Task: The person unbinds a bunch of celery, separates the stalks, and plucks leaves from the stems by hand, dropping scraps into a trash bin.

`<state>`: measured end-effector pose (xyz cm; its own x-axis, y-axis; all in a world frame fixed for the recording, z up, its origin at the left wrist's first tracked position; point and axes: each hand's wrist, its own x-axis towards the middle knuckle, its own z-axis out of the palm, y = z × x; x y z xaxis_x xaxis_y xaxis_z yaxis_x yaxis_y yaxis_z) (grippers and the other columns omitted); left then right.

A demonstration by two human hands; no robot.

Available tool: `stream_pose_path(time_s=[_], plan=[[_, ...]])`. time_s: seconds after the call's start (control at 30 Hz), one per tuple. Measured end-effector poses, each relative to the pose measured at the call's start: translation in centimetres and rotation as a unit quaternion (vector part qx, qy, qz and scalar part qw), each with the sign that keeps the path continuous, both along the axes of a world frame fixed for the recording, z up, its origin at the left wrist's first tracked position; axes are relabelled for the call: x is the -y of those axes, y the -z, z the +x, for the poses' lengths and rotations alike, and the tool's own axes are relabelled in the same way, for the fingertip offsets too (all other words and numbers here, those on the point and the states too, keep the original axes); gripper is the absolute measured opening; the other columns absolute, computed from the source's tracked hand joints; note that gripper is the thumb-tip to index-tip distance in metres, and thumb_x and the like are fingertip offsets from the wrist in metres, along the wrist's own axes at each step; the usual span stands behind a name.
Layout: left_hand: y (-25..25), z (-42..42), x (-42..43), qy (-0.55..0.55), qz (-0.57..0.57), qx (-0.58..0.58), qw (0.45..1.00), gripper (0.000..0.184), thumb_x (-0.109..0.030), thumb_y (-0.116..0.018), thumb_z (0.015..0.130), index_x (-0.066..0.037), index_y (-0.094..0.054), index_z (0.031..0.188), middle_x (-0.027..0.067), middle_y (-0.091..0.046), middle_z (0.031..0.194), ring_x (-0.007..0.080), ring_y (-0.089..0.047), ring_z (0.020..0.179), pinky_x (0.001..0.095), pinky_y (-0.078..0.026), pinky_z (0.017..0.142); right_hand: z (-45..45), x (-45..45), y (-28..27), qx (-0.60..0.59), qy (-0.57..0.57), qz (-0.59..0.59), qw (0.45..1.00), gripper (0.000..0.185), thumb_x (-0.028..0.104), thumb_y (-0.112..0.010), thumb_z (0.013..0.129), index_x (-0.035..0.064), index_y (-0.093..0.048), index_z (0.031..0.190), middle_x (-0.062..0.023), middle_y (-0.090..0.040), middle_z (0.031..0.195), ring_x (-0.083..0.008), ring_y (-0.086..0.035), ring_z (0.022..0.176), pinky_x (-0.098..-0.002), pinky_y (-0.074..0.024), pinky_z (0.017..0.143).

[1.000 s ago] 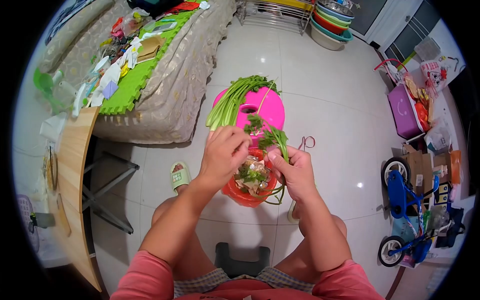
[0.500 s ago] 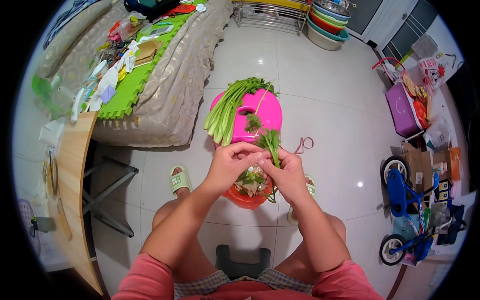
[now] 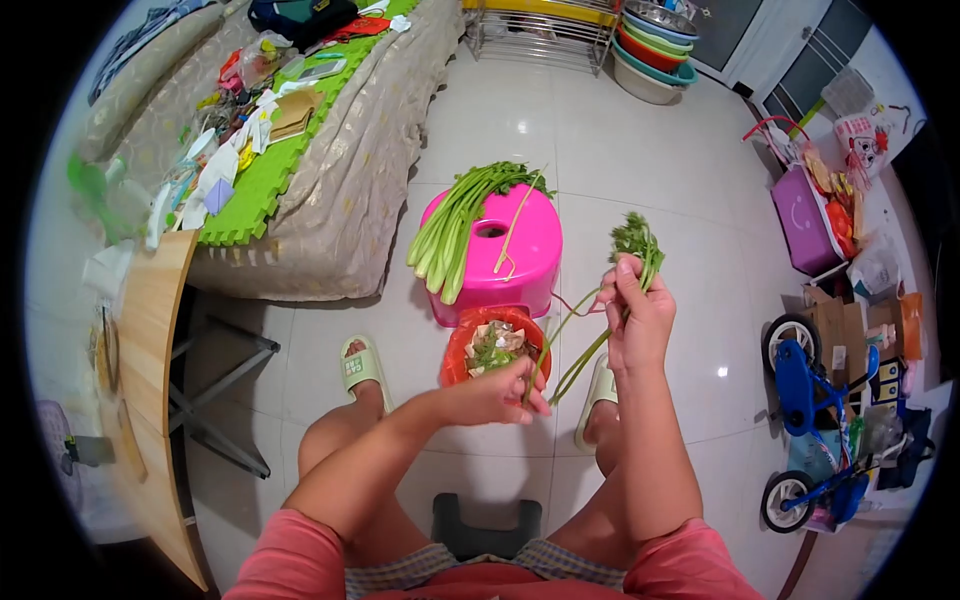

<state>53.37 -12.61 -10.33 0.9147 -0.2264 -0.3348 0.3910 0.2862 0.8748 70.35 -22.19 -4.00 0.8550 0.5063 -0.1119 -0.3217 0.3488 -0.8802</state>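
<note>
My right hand (image 3: 638,318) is wrapped round leafy green stalks (image 3: 577,368), with the leaves above the fingers and the stems hanging down to the left. At the lower stem ends, my left hand (image 3: 505,393) pinches a thin stem in front of the red-lined bin (image 3: 456,352). Scraps and leaves (image 3: 492,347) lie inside that bin. Behind it is a pink stool (image 3: 535,235), bearing a bunch of green stalks (image 3: 447,235) on its left side and one thin loose stem (image 3: 513,228) near its oval hole.
A covered bed (image 3: 330,215) with a cluttered green mat (image 3: 240,215) stands at the left, above a wooden board (image 3: 155,330). At the right are a blue balance bike (image 3: 795,385) and a purple box (image 3: 805,225). Stacked basins (image 3: 648,82) stand at the back.
My right hand has moved up and right with the stalks, while my left hand has dropped toward their stem ends. A leafy sprig no longer shows over the stool's front.
</note>
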Motion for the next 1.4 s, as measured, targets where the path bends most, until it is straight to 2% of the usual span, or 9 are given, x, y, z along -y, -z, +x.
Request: stream_pose_path(time_s=[0.13,0.27,0.37,0.43,0.57,0.7,0.97,1.17,1.4], plan=[[1.8,-0.1,1.3,0.033,0.051,0.057,0.997,0.023,-0.006,-0.052,0.087,-0.004,-0.043,0.108,0.0090,-0.061,0.096,0.0128,-0.056,0.090,0.0292,-0.045,0.079,0.7,0.3,-0.7,-0.020,0.025,0.014,0.999,0.025,0.009,-0.058,0.085,-0.0044,-0.051,0.105,-0.0110,-0.059,0.082,-0.0120,-0.060,0.059,-0.0157,-0.0271,0.033],[-1.1,1.6,-1.5,-0.189,0.045,0.027,0.980,0.015,-0.014,-0.048,0.091,-0.003,-0.055,0.099,0.0073,-0.062,0.091,0.0128,-0.060,0.083,0.0279,-0.049,0.075,0.1,0.1,-0.4,-0.079,-0.031,0.023,0.996,0.033,0.012,-0.058,0.085,-0.0073,-0.050,0.110,-0.0159,-0.062,0.088,-0.0107,-0.058,0.057,-0.0166,-0.0249,0.032],[-5.2,4.3,-4.3,-0.218,0.090,0.064,0.970,0.020,-0.014,-0.049,0.091,-0.002,-0.054,0.106,0.0068,-0.062,0.092,0.0108,-0.059,0.083,0.0249,-0.049,0.070,-0.6,0.7,0.1,-0.097,-0.211,-0.069,0.970,0.028,0.012,-0.059,0.084,-0.0075,-0.055,0.103,-0.0165,-0.064,0.088,-0.0087,-0.055,0.053,-0.0169,-0.0249,0.032],[-7.5,6.5,-6.0,-0.225,0.140,0.077,0.961,0.021,-0.014,-0.049,0.091,-0.002,-0.054,0.107,0.0063,-0.062,0.091,0.0103,-0.059,0.082,0.0240,-0.049,0.069,-1.1,0.8,-0.3,-0.126,-0.343,-0.123,0.923,0.023,0.010,-0.059,0.083,-0.0073,-0.058,0.099,-0.0144,-0.065,0.083,-0.0071,-0.051,0.049,-0.0166,-0.0305,0.035],[-8.8,10.2,-6.8,-0.310,0.191,0.154,0.918,0.021,-0.015,-0.050,0.091,-0.001,-0.054,0.106,0.0056,-0.063,0.086,0.0086,-0.059,0.074,0.0217,-0.048,0.063,-1.1,0.7,0.2,-0.111,-0.341,-0.108,0.927,0.019,0.006,-0.057,0.085,-0.0066,-0.057,0.098,-0.0133,-0.065,0.083,-0.0076,-0.050,0.049,-0.0159,-0.0406,0.045],[-4.6,8.3,-5.1,-0.373,0.259,0.084,0.887,0.021,-0.018,-0.050,0.091,0.001,-0.055,0.099,0.0060,-0.061,0.076,0.0115,-0.057,0.059,0.0237,-0.046,0.050,-0.4,0.0,0.0,-0.135,-0.253,-0.070,0.956,0.021,0.005,-0.057,0.085,-0.0056,-0.054,0.102,-0.0156,-0.064,0.086,-0.0092,-0.052,0.051,-0.0182,-0.0429,0.047],[-2.8,3.9,0.4,-0.345,0.004,0.017,0.938,0.021,-0.009,-0.053,0.089,0.003,-0.055,0.107,0.0089,-0.064,0.091,0.0104,-0.060,0.074,0.0218,-0.050,0.068,-0.2,-0.9,1.6,-0.140,-0.202,-0.044,0.968,0.020,0.003,-0.056,0.085,-0.0061,-0.054,0.103,-0.0158,-0.064,0.089,-0.0094,-0.052,0.049,-0.0191,-0.0427,0.044],[2.9,7.0,-4.7,-0.443,0.112,0.020,0.889,0.018,-0.005,-0.053,0.087,0.006,-0.056,0.102,0.0094,-0.064,0.085,0.0111,-0.060,0.072,0.0218,-0.049,0.065,0.5,-0.7,2.1,-0.163,-0.110,-0.065,0.978,0.029,0.013,-0.055,0.085,-0.0054,-0.051,0.107,-0.0192,-0.062,0.099,-0.0141,-0.059,0.053,-0.0171,-0.0270,0.031],[13.8,11.2,-10.0,-0.514,0.265,-0.031,0.815,0.016,-0.007,-0.065,0.078,0.003,-0.063,0.091,0.0104,-0.066,0.083,0.0155,-0.063,0.069,0.0259,-0.050,0.061,0.3,-0.4,0.9,-0.133,-0.147,-0.121,0.973,0.027,0.014,-0.050,0.085,-0.0036,-0.052,0.106,-0.0161,-0.062,0.095,-0.0101,-0.055,0.055,-0.0148,-0.0257,0.033]])
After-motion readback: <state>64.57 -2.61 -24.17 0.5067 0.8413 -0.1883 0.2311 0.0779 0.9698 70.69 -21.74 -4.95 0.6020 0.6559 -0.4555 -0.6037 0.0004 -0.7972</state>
